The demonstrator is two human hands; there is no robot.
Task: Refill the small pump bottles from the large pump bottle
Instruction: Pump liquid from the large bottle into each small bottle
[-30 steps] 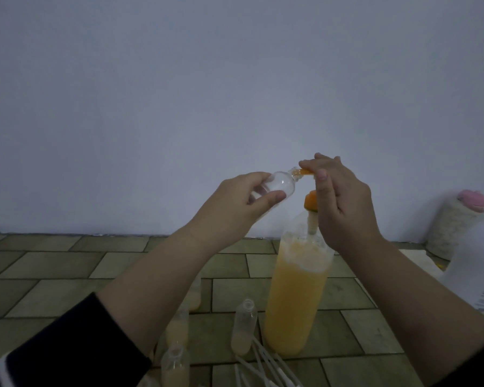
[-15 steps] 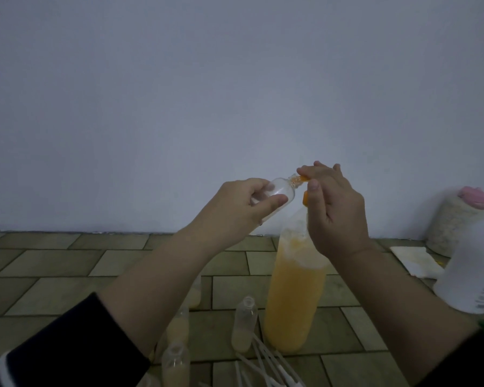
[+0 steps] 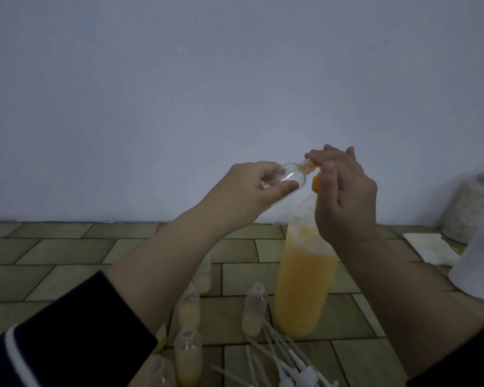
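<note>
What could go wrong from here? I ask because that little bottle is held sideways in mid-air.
1. The left hand pinches the small clear bottle tilted, neck at the orange nozzle; liquid could miss the neck and drip.
2. The right hand pressing the pump could tip the large bottle.
3. The open small bottles on the floor near the forearms could get knocked over.

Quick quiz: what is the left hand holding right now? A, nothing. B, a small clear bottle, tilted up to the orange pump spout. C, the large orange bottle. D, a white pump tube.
B: the left hand grips a small clear bottle, its neck at the orange spout.
</note>
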